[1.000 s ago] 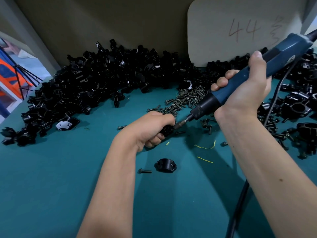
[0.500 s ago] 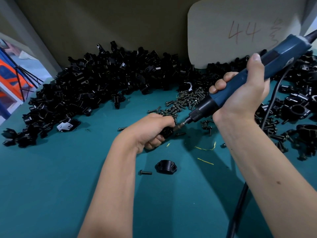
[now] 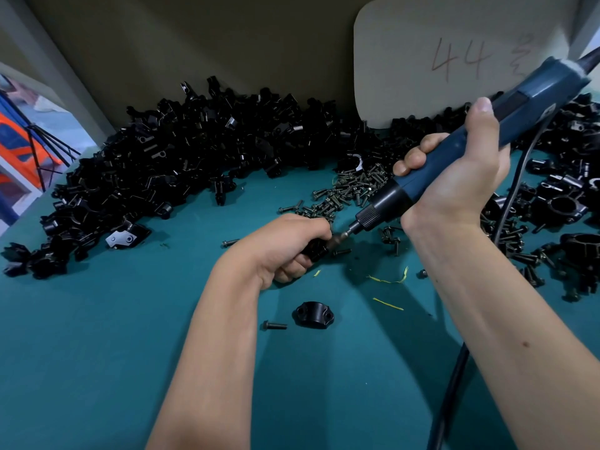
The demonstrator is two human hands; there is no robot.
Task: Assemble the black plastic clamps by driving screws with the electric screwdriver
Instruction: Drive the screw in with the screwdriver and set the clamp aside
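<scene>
My left hand point(image 3: 285, 245) grips a black plastic clamp point(image 3: 316, 250) on the teal table; most of the clamp is hidden under my fingers. My right hand point(image 3: 454, 180) holds the blue electric screwdriver point(image 3: 467, 141) slanted down to the left. Its bit point(image 3: 344, 234) meets the clamp at my left fingertips. A loose black clamp half point(image 3: 314, 314) and a single screw point(image 3: 274, 325) lie just in front of my left wrist. A heap of dark screws point(image 3: 350, 190) lies behind my left hand.
A big pile of black clamp parts point(image 3: 162, 164) runs along the back and left. More clamps point(image 3: 565, 206) lie at the right. The screwdriver's black cable point(image 3: 451, 384) crosses the teal table point(image 3: 97, 352) under my right forearm. A pale board marked 44 point(image 3: 454, 60) leans on the back wall.
The screwdriver has pushed slightly down and left, its bit closing in on the clamp. My left hand keeps its grip in the same place.
</scene>
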